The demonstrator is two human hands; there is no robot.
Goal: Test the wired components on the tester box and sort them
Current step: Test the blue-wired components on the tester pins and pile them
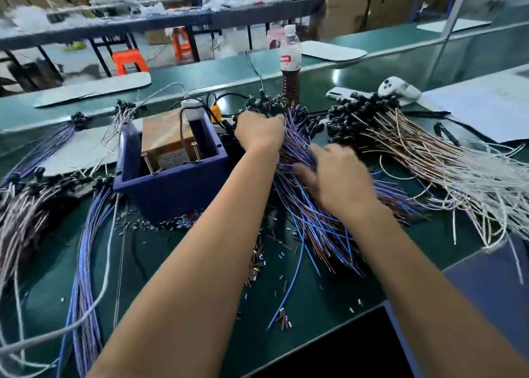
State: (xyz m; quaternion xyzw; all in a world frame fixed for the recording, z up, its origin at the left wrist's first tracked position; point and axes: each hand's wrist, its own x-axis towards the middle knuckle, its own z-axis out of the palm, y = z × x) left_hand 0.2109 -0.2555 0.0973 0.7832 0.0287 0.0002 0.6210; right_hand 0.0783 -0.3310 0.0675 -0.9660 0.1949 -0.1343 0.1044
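reaching into a heap of blue and brown wired components (309, 194) on a green bench (200, 277), a person works both bare hands through the pile beside the blue tester box (171, 183). the left hand (259, 131) is curled shut around the gathered wires just below their black heads (274, 104), which fan out beyond its knuckles; the tester box, with two metal pins (148, 162) standing at its near rim, sits just to that hand's left. the right hand (340, 177) lies nearer the person than that grip, fingers spread flat over the loose middle of the same bundle, blurred; it seems to press or comb the strands and is clasped on nothing that shows. a second heap of white and tan wires (429, 154) lies well off to the right of both hands, and sorted bunches (34, 205) rest on the far side of the box.

the components look light and limp, each thin lead free to slide and snag on its neighbours, so a single one would likely come away cleanest if pinched at its firm black head, not along the slack wire. the bared ends seem the fragile part. snipped insulation bits (257, 260) litter the bench below the wrists.
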